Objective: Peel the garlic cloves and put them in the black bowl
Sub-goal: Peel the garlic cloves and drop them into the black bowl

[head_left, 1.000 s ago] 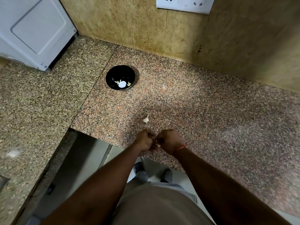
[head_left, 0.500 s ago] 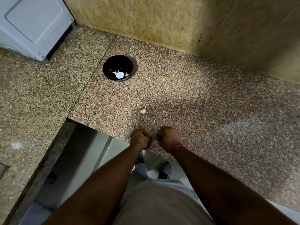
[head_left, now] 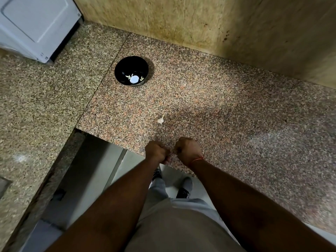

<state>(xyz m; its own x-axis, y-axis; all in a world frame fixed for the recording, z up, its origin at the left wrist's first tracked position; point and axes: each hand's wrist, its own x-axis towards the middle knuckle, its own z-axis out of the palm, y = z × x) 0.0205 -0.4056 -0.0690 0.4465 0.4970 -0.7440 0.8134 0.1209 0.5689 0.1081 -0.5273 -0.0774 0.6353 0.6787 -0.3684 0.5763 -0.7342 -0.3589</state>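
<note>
Two curled hands, left hand (head_left: 156,151) and right hand (head_left: 188,150), just apart at the granite counter (head_left: 236,113) edge, contents hidden, unpeeled garlic clove (head_left: 160,120) at 12 o'clock from them, black bowl (head_left: 131,66) at 11 o'clock, no readable writing.

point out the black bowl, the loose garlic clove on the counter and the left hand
black bowl (head_left: 121,69), head view, inner wall
garlic clove (head_left: 160,120), head view, its body
left hand (head_left: 156,151), head view, back of the hand

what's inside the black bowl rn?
The bowl holds a few pale garlic pieces around a round white patch at the bottom; whether that patch is garlic or glare cannot be told. The near inner wall is hidden by the rim.
</note>
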